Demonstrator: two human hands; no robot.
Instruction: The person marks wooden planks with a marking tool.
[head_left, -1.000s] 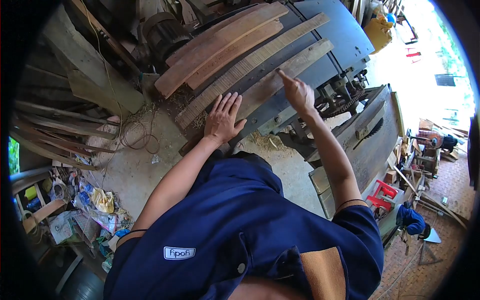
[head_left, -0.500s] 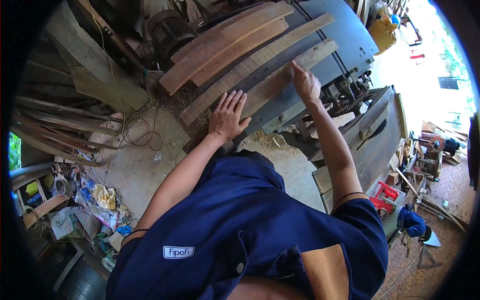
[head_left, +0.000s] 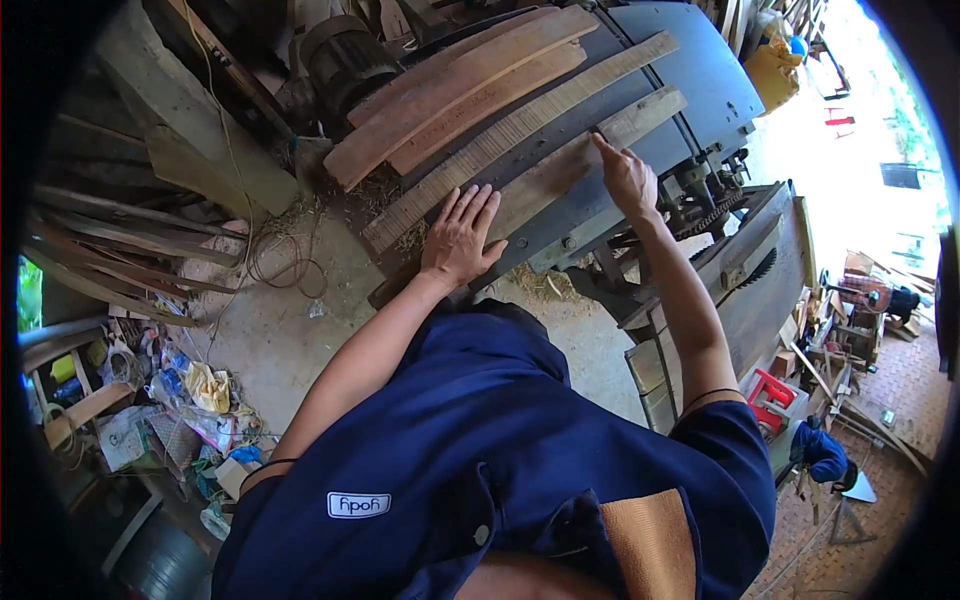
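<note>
A curved wooden board [head_left: 545,188] lies on the blue-grey metal machine table [head_left: 690,50], on its side nearest me. My left hand [head_left: 461,234] rests palm down over the board's left end, fingers stretched out and thumb apart. Farther right, my right hand [head_left: 628,180] is closed, its index finger reaching to the board's top by a dark patch; whether it pinches anything small is hidden. Beyond is a second curved strip [head_left: 520,132] with many cross lines on it. Behind that are several stacked reddish curved boards [head_left: 460,90].
A motor [head_left: 345,60] stands behind the stack. To the right, a toothed saw blade [head_left: 760,270] sticks up from another bench [head_left: 745,310]. Curved timber [head_left: 120,260] and a cable loop [head_left: 290,270] lie left. A person in blue [head_left: 822,452] is low at the right.
The view has shifted slightly, so the boards appear a little lower and to the right. My right index finger is straighter on the board. My left hand keeps its place.
</note>
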